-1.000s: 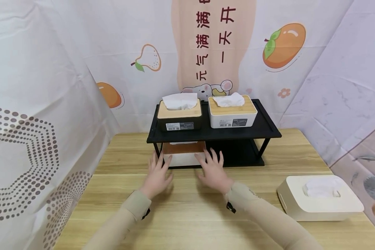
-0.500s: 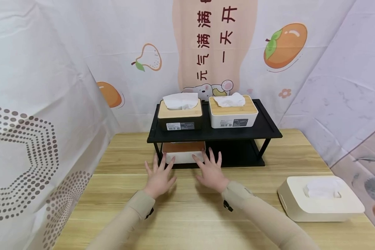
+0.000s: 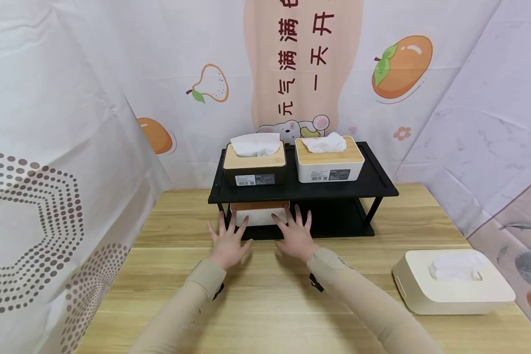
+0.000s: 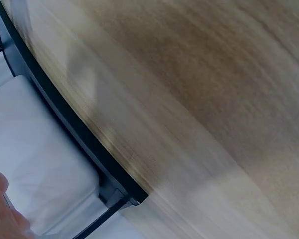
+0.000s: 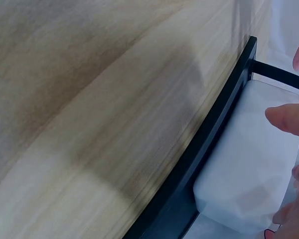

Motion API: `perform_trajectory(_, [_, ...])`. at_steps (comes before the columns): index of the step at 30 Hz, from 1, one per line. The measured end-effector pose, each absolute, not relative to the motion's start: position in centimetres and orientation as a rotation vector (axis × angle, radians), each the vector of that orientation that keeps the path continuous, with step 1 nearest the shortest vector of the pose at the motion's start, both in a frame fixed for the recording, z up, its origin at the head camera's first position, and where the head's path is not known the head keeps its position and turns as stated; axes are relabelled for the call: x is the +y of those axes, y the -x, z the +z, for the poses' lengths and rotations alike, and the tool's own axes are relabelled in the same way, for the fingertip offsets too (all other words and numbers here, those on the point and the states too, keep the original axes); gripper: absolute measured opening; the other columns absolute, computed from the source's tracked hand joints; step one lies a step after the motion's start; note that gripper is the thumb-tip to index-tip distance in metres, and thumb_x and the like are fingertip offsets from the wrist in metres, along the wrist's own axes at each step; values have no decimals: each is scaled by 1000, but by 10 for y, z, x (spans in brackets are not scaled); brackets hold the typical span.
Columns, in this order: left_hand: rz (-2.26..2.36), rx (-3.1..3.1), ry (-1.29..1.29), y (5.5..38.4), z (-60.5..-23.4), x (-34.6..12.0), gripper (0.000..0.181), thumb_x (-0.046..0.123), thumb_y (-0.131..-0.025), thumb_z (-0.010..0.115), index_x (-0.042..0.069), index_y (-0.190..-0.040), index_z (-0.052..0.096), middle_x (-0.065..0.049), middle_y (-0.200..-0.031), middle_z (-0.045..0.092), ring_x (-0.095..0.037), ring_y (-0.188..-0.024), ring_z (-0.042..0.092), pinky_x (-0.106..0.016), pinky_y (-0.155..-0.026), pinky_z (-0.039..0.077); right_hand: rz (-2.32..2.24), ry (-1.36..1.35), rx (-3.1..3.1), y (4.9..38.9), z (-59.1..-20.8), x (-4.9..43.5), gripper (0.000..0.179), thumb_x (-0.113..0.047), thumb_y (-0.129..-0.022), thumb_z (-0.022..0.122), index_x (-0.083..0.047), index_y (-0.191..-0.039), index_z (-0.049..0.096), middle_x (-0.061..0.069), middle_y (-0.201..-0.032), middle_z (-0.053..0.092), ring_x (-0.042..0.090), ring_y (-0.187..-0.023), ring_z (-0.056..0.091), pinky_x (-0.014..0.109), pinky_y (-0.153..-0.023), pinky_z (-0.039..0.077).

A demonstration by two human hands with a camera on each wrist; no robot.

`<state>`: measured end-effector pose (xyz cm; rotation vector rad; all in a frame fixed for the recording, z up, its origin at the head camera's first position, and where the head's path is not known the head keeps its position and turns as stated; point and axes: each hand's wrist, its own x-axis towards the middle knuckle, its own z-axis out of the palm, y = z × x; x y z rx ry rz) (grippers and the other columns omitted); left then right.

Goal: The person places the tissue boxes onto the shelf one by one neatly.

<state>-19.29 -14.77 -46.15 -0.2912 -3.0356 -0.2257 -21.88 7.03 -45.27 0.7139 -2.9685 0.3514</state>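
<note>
A white tissue box (image 3: 257, 217) with a brown wooden-look lid sits on the lower tier of a black two-tier rack (image 3: 327, 195), at its left end. The upper tier hides the back of its lid. My left hand (image 3: 228, 247), fingers spread and straight, is at the box's front left corner. On the other side my right hand (image 3: 295, 237) is at the front right corner, its fingers also spread. In both wrist views the white box (image 4: 45, 149) lies behind the rack's front edge, with fingertips close to it; firm contact cannot be made out.
On the upper tier stand a black tissue box (image 3: 254, 176) with a wooden lid and a white tissue box (image 3: 330, 172) with a wooden lid. A cream tissue box (image 3: 451, 290) rests on the wooden table (image 3: 265, 314) at right. Printed cloth hangs behind.
The white box on the lower tier has slid farther back under the upper tier, showing less of its lid. Both hands have shifted slightly, their fingers spread.
</note>
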Motion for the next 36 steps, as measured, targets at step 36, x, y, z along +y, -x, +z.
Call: perform_trajectory(36, [-531, -2951, 458, 164, -473, -93, 62, 41, -94, 53, 17, -148, 34, -28, -155, 9, -48, -142, 1, -72, -103, -2, 711, -583, -2773, 191, -444, 138, 65, -29, -80, 75, -12, -137, 48, 27, -144, 37, 48, -132, 25, 71, -100, 5])
